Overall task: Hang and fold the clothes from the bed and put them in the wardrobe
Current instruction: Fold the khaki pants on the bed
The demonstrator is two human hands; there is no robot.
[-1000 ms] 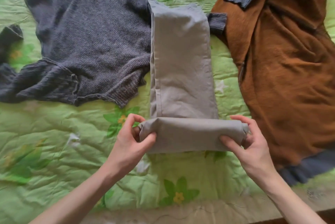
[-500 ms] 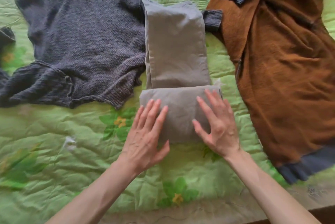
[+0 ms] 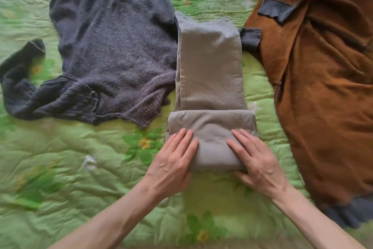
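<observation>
Green floral bedspread (image 3: 84, 164), left hand (image 3: 173, 164) and right hand (image 3: 256, 160) flat, pressing grey trousers (image 3: 210, 79)

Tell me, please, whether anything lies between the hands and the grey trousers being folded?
Nothing visible does: the left hand and right hand already rest flat on the folded end of the grey trousers. The wardrobe is out of view.

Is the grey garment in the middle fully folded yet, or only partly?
Partly folded: the grey garment's near end is doubled over, far half lies flat; both hands press on it.
</observation>
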